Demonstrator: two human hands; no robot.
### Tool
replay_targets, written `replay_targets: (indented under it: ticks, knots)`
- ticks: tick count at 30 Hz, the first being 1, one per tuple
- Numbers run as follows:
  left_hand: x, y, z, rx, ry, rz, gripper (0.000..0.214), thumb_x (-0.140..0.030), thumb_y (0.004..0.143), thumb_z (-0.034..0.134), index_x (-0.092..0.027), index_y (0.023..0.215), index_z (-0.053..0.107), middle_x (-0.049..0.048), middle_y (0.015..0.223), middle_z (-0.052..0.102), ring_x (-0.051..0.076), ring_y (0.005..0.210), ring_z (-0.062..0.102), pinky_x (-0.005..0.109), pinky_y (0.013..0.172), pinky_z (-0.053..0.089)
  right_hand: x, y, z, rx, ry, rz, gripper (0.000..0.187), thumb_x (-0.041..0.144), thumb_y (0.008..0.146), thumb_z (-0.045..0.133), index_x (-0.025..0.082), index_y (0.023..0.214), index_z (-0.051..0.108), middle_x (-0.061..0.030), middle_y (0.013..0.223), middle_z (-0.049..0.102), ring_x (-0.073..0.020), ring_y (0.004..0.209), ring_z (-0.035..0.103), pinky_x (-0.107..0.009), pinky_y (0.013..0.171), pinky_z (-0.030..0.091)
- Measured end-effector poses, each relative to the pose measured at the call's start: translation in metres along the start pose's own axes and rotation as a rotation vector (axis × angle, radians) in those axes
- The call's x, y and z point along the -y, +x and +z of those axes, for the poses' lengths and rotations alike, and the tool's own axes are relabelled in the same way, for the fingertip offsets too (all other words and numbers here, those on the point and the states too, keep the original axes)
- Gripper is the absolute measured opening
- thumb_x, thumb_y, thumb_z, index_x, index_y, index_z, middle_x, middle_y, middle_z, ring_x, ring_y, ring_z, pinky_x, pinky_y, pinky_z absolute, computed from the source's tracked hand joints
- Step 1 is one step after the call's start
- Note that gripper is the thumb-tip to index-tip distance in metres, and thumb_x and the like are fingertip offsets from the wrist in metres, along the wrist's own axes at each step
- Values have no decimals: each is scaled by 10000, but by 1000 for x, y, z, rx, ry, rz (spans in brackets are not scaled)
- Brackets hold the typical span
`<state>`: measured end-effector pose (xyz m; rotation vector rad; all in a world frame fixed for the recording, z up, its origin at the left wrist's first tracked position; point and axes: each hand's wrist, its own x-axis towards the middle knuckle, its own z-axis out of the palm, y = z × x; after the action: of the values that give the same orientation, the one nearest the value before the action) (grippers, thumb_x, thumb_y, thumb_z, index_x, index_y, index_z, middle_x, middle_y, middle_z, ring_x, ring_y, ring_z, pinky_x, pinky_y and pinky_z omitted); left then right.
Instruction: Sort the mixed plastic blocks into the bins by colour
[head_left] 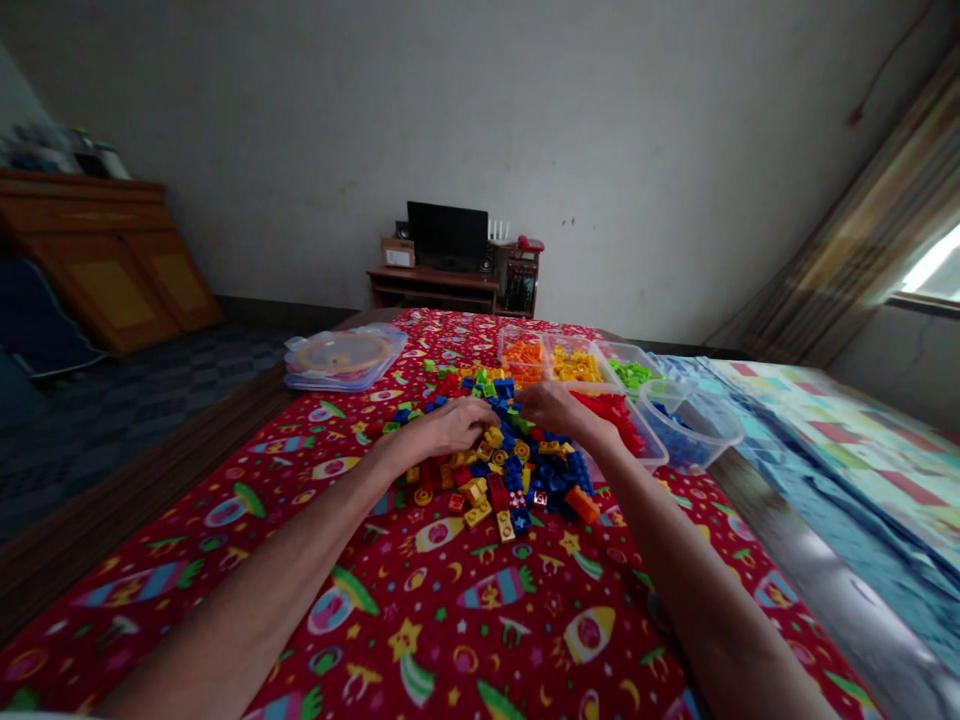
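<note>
A loose pile of toy building bricks [517, 480] in blue, yellow, red, green and orange lies in front of me. My left hand [459, 424] rests over the pile's left side, its fingers curled down among yellow and blue bricks. What its fingertips hold, if anything, is hidden. At the back right of the pile is my right hand [555, 408], fingers bent together and pointing left; I cannot make out anything in them. Just beyond it stands a clear divided tray [660, 452] with orange bricks [523, 362], yellow bricks [574, 365], green bricks [630, 374] and red bricks [616, 418] in separate compartments.
A round clear tub [694, 455] with some blue bricks is right of the tray. Stacked plastic lids [345, 357] lie at the back left. A red patterned cloth [420, 640] covers the table. To the right is a bed [825, 420]; a monitor [448, 235] stands on a far desk.
</note>
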<state>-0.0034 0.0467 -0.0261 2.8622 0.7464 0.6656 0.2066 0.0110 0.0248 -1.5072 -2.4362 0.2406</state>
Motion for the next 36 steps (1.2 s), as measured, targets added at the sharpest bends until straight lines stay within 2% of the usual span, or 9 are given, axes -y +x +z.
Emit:
replay_targets:
  ticks: [2,5,12,17,20,24,28,32,36]
  knots:
    - [-2,1,-5,51,-22,20,370,-27,668,411,-197,807,708,19,932,720,150,906,648,221,859,483,3,-1,7,97,-67,-65,307,163,770,615,169,1064,700,-84,977,702,-195,916,621,-259,777,444]
    - [-6,1,-12,54,-18,-41,388,-11,659,402,-196,812,707,13,875,716,146,851,649,207,806,485,6,0,15,99,-118,-80,360,147,762,627,173,1118,674,-103,1116,669,-209,1050,585,-260,871,414]
    - [2,-3,-12,-64,58,-225,272,-102,720,519,-175,924,683,46,913,672,180,866,632,248,793,488,4,-4,4,-69,-44,-57,285,84,804,495,120,1015,683,-96,924,695,-154,811,595,-229,705,399]
    - [9,-5,-8,-40,50,-295,352,-135,714,539,-204,1034,667,45,1017,681,201,953,627,273,858,471,3,-6,1,-56,-50,-111,212,107,832,487,104,944,667,-61,761,645,-116,660,507,-223,608,331]
    - [4,-5,-12,3,64,-369,320,-155,728,533,-202,1009,678,40,941,703,193,870,648,253,777,484,3,-10,-6,-42,-49,-115,183,166,866,491,125,907,665,-48,738,630,-105,616,479,-223,576,312]
    - [-6,-5,-20,30,40,-490,253,-274,787,550,-194,984,688,28,817,719,181,750,658,227,650,475,-16,-17,-35,-66,-119,-48,200,209,882,498,143,957,671,-71,817,662,-114,657,522,-220,577,320]
    - [-10,-2,-18,25,13,-508,258,-289,794,580,-205,1009,695,21,822,730,177,753,667,217,656,471,-66,-18,-80,-83,-333,124,224,177,880,483,155,982,681,-102,870,685,-138,724,576,-231,622,344]
    - [-15,3,-8,18,101,-526,320,-252,787,623,-218,1102,673,32,890,735,197,836,671,240,743,475,-116,-12,-119,-179,-422,397,302,227,927,419,133,1106,644,-191,1056,654,-232,926,607,-305,736,401]
    - [-22,4,0,25,260,-475,382,-265,798,642,-226,1178,629,68,1046,709,238,1004,630,306,871,453,-131,-10,-137,-198,-362,519,461,315,934,448,87,1335,456,-202,1154,616,-263,1090,557,-370,890,404]
